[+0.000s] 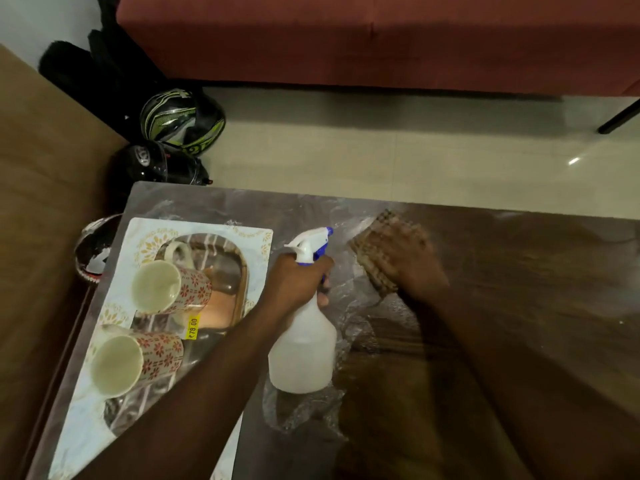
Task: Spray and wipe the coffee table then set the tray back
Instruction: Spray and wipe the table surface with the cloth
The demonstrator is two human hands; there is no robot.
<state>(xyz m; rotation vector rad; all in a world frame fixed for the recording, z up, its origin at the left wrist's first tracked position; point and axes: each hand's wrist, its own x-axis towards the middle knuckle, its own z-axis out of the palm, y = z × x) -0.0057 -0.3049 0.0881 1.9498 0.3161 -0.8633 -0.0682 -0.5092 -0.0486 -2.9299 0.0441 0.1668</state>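
Observation:
My left hand [298,282] grips the neck of a white spray bottle [304,351] with a blue nozzle, held over the dark wooden coffee table [519,271]. My right hand [405,268], blurred by motion, presses flat on a brown checked cloth [374,244] against the wet tabletop just right of the nozzle. The pale patterned tray [254,244] lies on the table's left end. On it rest two floral mugs [169,285] [131,362], both on their sides with mouths toward the left.
A brown surface [45,220] borders the table on the left. Three helmets [180,123] [156,164] [93,247] sit on the floor past the table's far left corner. A red sofa [381,39] runs along the back, beyond a strip of pale tiled floor [381,150].

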